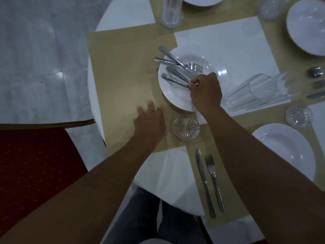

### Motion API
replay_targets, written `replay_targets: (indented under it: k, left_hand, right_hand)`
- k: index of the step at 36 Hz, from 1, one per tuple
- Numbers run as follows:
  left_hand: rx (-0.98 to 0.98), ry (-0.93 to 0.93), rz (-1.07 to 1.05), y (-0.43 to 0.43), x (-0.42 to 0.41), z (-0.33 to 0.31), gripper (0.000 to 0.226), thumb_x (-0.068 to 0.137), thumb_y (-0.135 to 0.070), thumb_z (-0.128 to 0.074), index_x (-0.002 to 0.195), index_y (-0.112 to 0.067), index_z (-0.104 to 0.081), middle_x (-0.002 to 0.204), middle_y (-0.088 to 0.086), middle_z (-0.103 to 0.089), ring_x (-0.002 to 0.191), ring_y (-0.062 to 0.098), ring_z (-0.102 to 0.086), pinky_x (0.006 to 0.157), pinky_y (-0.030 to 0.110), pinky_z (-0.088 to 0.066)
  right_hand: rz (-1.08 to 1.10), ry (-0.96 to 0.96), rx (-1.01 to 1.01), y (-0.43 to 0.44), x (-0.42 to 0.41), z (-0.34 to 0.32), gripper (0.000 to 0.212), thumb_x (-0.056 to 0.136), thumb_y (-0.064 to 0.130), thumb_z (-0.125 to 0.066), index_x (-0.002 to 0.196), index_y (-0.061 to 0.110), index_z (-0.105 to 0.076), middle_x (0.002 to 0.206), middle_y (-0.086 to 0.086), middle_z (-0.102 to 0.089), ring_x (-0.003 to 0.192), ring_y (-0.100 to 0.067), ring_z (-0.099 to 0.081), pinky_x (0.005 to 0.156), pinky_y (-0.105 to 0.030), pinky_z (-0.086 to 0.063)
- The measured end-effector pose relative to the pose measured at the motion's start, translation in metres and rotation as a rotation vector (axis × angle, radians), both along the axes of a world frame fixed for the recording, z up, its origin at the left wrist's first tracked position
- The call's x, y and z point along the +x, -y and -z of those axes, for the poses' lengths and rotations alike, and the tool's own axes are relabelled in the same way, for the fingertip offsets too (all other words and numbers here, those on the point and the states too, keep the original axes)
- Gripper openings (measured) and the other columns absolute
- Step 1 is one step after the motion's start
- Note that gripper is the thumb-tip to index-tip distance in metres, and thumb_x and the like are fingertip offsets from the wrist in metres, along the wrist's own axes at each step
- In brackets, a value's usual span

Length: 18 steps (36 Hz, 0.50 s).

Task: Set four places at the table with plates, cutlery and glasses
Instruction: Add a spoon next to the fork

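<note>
A white plate (216, 67) sits on the right edge of a tan placemat (119, 71). Several pieces of cutlery (177, 71) lie across the plate, handles pointing left. My right hand (205, 92) is over the plate's near side, fingers closed on the ends of two cutlery handles. My left hand (149, 122) rests flat on the placemat, fingers spread, holding nothing. A glass (186, 128) stands just right of my left hand. A knife (204, 182) and fork (214, 182) lie side by side on a nearer placemat, left of another white plate (284, 148).
Stacked glasses (260, 92) lie on their side right of the plate. More plates (306, 27) and upright glasses (171, 12) stand at the far places; another glass (298, 116) is at right. A red chair seat (33, 169) is at lower left beside the table edge.
</note>
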<state>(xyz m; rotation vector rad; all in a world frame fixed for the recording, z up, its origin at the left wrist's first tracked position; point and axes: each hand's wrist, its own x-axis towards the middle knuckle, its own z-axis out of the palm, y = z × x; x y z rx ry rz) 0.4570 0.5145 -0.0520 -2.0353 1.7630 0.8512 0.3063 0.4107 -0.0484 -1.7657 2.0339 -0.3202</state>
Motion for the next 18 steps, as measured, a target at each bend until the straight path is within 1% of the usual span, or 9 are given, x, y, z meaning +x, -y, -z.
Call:
replay_targets:
  k: [6,8,10,11,12,14,15,16,18]
  left_hand:
    - [-0.027,0.02,0.029,-0.002,0.001,0.005,0.097,0.079,-0.048,-0.075,0.154,-0.022,-0.019,0.162,0.013,-0.011,0.141,0.05,-0.02,0.1,0.06,-0.043]
    - [-0.026,0.018,0.022,-0.001,0.001,0.005,0.097,0.079,-0.047,-0.075,0.154,-0.022,-0.019,0.162,0.013,-0.01,0.141,0.05,-0.02,0.101,0.06,-0.043]
    - [-0.028,0.014,0.013,-0.001,0.001,0.004,0.098,0.079,-0.047,-0.076,0.154,-0.023,-0.019,0.162,0.012,-0.01,0.142,0.051,-0.018,0.102,0.06,-0.042]
    - [-0.028,0.009,0.008,-0.001,0.001,0.003,0.098,0.079,-0.046,-0.077,0.154,-0.024,-0.019,0.163,0.011,-0.01,0.143,0.051,-0.017,0.103,0.061,-0.041]
    - [-0.028,0.004,0.001,0.0,0.001,0.003,0.098,0.078,-0.046,-0.077,0.154,-0.024,-0.02,0.163,0.011,-0.009,0.143,0.05,-0.017,0.104,0.061,-0.04]
    - [-0.029,0.0,-0.003,-0.001,0.002,0.003,0.099,0.077,-0.045,-0.079,0.154,-0.024,-0.022,0.162,0.011,-0.011,0.142,0.05,-0.019,0.103,0.061,-0.041]
    - [-0.037,0.004,0.003,-0.001,0.002,0.004,0.098,0.076,-0.044,-0.08,0.154,-0.024,-0.023,0.162,0.012,-0.013,0.141,0.05,-0.021,0.102,0.06,-0.042]
    - [-0.049,0.01,0.011,-0.001,0.003,0.004,0.098,0.075,-0.045,-0.08,0.153,-0.024,-0.024,0.161,0.012,-0.015,0.139,0.05,-0.025,0.1,0.059,-0.044]
    - [-0.075,0.019,0.021,-0.003,0.004,0.003,0.096,0.075,-0.046,-0.08,0.152,-0.025,-0.026,0.159,0.011,-0.018,0.136,0.048,-0.029,0.099,0.056,-0.045]
  right_hand:
    - [-0.039,-0.006,-0.025,-0.003,-0.007,-0.01,0.01,0.095,0.031,-0.067,0.092,0.023,-0.073,0.116,-0.007,-0.053,0.105,-0.027,-0.059,0.083,-0.035,-0.049]
    - [-0.057,0.004,-0.051,-0.006,-0.01,-0.014,0.01,0.095,0.028,-0.067,0.092,0.021,-0.072,0.115,-0.007,-0.051,0.104,-0.027,-0.059,0.083,-0.036,-0.051]
    - [-0.094,0.054,-0.09,-0.012,-0.014,-0.017,0.009,0.095,0.024,-0.066,0.092,0.016,-0.071,0.115,-0.007,-0.05,0.103,-0.026,-0.059,0.085,-0.036,-0.051]
    - [-0.122,0.085,-0.117,-0.015,-0.015,-0.019,0.009,0.094,0.021,-0.066,0.093,0.013,-0.07,0.115,-0.008,-0.05,0.102,-0.025,-0.059,0.086,-0.034,-0.05]
    - [-0.154,0.114,-0.146,-0.019,-0.017,-0.021,0.009,0.094,0.018,-0.066,0.095,0.01,-0.07,0.114,-0.009,-0.051,0.098,-0.022,-0.059,0.085,-0.028,-0.048]
    - [-0.224,0.171,-0.207,-0.03,-0.019,-0.027,0.008,0.093,0.014,-0.066,0.095,0.006,-0.069,0.108,-0.011,-0.057,0.086,-0.014,-0.056,0.076,-0.008,-0.039]
    - [-0.254,0.202,-0.235,-0.037,-0.02,-0.032,0.007,0.092,0.012,-0.066,0.094,0.006,-0.069,0.102,-0.01,-0.06,0.08,-0.011,-0.054,0.072,-0.005,-0.037]
    - [-0.271,0.24,-0.253,-0.043,-0.021,-0.036,0.006,0.09,0.011,-0.066,0.092,0.006,-0.068,0.096,-0.008,-0.063,0.076,-0.01,-0.053,0.069,-0.005,-0.039]
    - [-0.271,0.329,-0.241,-0.06,-0.024,-0.049,0.01,0.085,0.01,-0.067,0.094,0.008,-0.064,0.083,-0.001,-0.064,0.067,-0.006,-0.054,0.063,-0.011,-0.043]
